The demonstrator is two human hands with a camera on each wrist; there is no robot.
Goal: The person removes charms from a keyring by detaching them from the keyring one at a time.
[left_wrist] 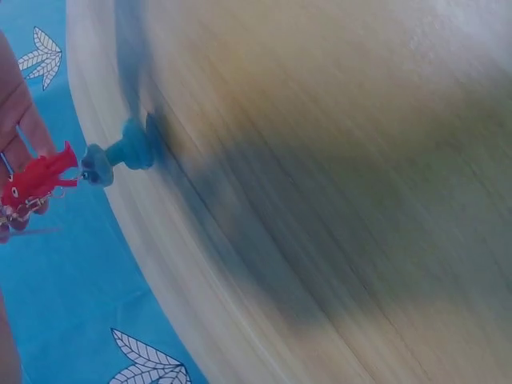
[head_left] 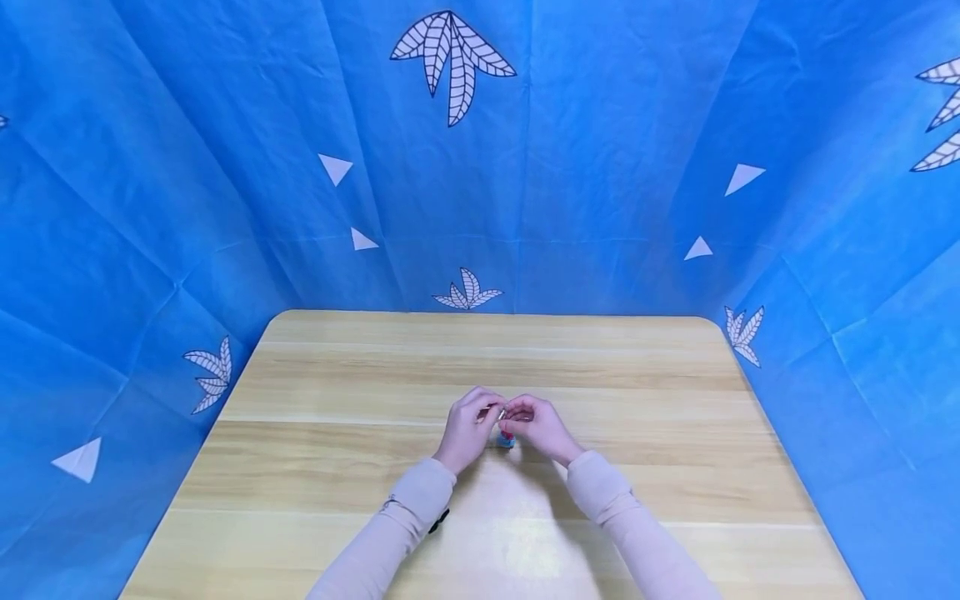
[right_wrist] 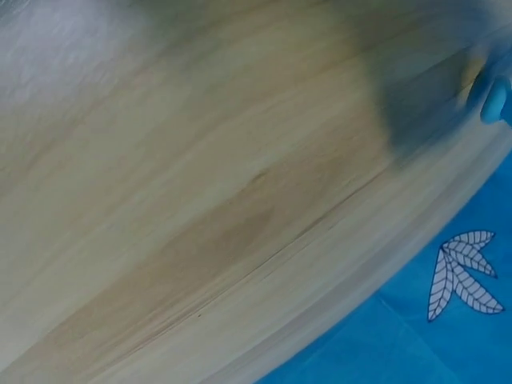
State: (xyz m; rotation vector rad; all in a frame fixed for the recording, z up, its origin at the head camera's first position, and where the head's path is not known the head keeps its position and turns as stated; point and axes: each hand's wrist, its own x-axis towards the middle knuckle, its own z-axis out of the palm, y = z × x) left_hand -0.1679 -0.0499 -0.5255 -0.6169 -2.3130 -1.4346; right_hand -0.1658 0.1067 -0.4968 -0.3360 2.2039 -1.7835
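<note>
My left hand (head_left: 467, 432) and right hand (head_left: 545, 428) meet over the middle of the table, their fingertips pinching small metal parts (head_left: 502, 414) of a keychain. Below the fingertips is its red fish-like charm (left_wrist: 38, 180), with a dark eye and open mouth. A small blue piece (left_wrist: 132, 146) with a round, wide end sits just beyond the red charm. Whether the blue piece touches the table cannot be told. At the right wrist view's edge only a bit of the blue piece (right_wrist: 496, 101) shows. Fingers hide much of the metal.
The wooden table (head_left: 337, 467) has rounded far corners. A small black object (head_left: 439, 521) lies partly hidden beside the left sleeve. Blue cloth (head_left: 600, 125) with white leaf and triangle prints surrounds the table at the back and sides.
</note>
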